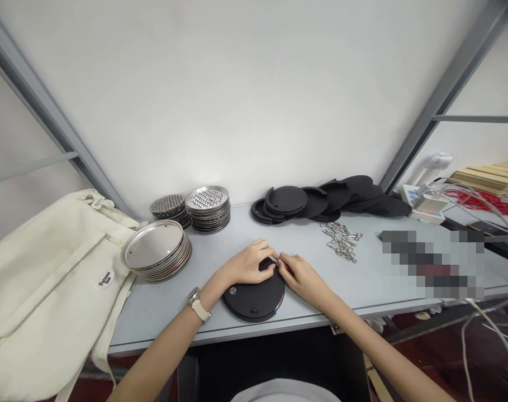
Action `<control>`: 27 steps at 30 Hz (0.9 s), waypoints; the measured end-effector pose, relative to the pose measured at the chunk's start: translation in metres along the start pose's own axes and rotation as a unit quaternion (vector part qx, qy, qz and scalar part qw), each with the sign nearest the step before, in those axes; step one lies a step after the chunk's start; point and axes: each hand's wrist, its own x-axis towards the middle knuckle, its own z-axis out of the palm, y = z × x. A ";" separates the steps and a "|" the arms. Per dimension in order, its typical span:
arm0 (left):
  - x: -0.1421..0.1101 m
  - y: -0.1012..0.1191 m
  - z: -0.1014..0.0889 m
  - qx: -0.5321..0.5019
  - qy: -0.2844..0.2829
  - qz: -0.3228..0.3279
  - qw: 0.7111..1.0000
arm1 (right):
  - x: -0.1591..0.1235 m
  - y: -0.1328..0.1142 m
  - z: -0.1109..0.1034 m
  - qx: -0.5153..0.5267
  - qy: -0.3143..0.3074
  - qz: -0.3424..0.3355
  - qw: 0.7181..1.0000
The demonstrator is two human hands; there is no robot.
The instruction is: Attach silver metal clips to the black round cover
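A black round disc-shaped case lies flat near the table's front edge, with a small round coloured spot on its left and a thin coloured strip along its right rim. My left hand, wearing a watch on its wrist, is closed over the disc's far edge, its thumb on top. Against the same edge, my right hand pinches a small silvery metal piece. The fingertips of both hands meet there and hide most of that piece. Beyond them lies a loose pile of small silvery metal clips.
Stacked round metal plates and stacks of perforated grater discs stand at left. Black round cases overlap along the wall. A cream bag covers the left end. Cables and red cords lie right.
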 end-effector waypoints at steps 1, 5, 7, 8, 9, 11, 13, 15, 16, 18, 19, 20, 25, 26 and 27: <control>0.000 0.000 0.000 -0.002 0.000 -0.001 1.000 | 0.000 0.000 0.000 0.002 0.001 0.003 1.000; 0.000 0.001 -0.001 -0.002 0.003 -0.003 1.000 | -0.001 0.000 0.000 -0.002 0.006 0.010 1.000; 0.000 0.001 -0.001 -0.003 0.002 -0.003 1.000 | -0.001 0.001 0.001 -0.004 0.006 0.010 1.000; 0.000 0.001 -0.001 -0.005 0.001 -0.003 1.000 | -0.001 0.001 0.001 -0.003 0.007 0.010 1.000; 0.000 0.001 -0.001 -0.006 0.000 -0.003 1.000 | -0.001 0.001 0.002 -0.003 0.008 0.011 1.000; 0.000 0.001 -0.002 -0.006 0.000 -0.003 1.000 | -0.001 0.000 0.002 -0.001 0.010 0.014 1.000; 0.000 0.001 -0.001 -0.006 0.002 -0.005 1.000 | -0.001 0.000 0.002 0.005 0.012 0.017 1.000; 0.000 0.001 -0.001 -0.007 0.002 -0.006 1.000 | -0.001 0.000 0.001 0.016 0.014 0.022 1.000; 0.000 0.001 -0.001 -0.007 0.002 -0.006 1.000 | -0.001 0.000 0.001 0.022 0.015 0.025 0.999; 0.000 0.001 -0.001 -0.004 0.001 -0.005 1.000 | -0.001 0.000 0.001 0.033 0.016 0.031 0.999; 0.000 0.002 -0.001 -0.001 0.001 -0.005 1.000 | -0.001 0.000 0.001 0.037 0.019 0.033 0.999; 0.000 0.002 -0.001 0.003 0.001 -0.004 1.000 | -0.001 0.001 0.002 0.040 0.022 0.032 0.998; 0.001 0.004 -0.001 0.027 -0.002 0.003 1.000 | -0.001 0.002 0.001 0.052 0.047 0.043 0.997; 0.001 0.004 -0.001 0.036 -0.002 0.005 0.999 | -0.001 0.002 0.001 0.053 0.048 0.047 0.996; 0.001 0.004 -0.001 0.047 -0.001 0.006 0.999 | -0.001 0.002 0.000 0.052 0.044 0.048 0.997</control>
